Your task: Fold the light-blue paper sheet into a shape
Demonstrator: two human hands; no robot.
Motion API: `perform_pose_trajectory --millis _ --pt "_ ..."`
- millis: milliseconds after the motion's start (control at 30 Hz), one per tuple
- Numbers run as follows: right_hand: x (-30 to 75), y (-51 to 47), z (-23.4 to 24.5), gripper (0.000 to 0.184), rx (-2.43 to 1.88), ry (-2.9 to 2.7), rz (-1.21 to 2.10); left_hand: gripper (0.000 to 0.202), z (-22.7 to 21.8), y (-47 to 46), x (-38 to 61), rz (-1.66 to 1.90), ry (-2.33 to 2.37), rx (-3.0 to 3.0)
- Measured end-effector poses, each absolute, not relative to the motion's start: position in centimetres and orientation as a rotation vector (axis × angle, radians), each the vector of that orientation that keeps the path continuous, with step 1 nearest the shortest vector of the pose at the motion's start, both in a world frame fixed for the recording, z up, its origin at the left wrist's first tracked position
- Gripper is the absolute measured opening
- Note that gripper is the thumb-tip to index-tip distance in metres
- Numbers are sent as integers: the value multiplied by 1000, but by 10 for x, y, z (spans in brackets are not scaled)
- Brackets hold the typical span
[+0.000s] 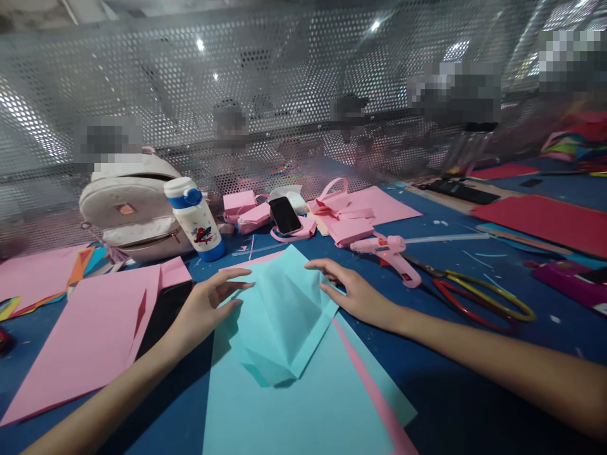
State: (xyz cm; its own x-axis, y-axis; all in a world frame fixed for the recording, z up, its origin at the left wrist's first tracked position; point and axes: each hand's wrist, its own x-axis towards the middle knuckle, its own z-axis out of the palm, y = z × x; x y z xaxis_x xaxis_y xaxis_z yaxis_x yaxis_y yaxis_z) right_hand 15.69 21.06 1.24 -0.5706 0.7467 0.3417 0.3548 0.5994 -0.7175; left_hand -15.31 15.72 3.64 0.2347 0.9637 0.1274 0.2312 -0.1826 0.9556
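Folded turquoise paper sheet, creased and angular [289, 309], lies on flat pale-turquoise paper sheets [284, 420], a pink paper strip [363, 370] showing between, all on the blue surface [455, 392]. Left hand [213, 306] at the folded sheet's left: grip loosely parted, fingers curved, holding nothing I can see. Right hand [358, 294] at its right edge: grip likewise parted, fingertips by the paper; contact, cannot tell from here. Right of the folded sheet: pink plastic glue gun [391, 256], then metal scissors with red and yellow handles [493, 294]. Beyond it: black smartphone [285, 215] among pink paper boxes [253, 218]. Beyond, to its left: white-and-blue bottle [196, 221], whitish backpack [137, 202].
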Motion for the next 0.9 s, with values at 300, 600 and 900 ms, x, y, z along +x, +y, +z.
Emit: perform_pose_trajectory --millis 300,600,900 --pt "157 211 12 39 -874 -2171 810 45 48 149 -144 1025 1185 1393" --pt "157 211 11 39 -888 -2167 800 48 51 145 -140 1027 1115 1418" --pt "154 211 15 45 -949 -2083 804 60 63 127 -128 1093 1069 937"
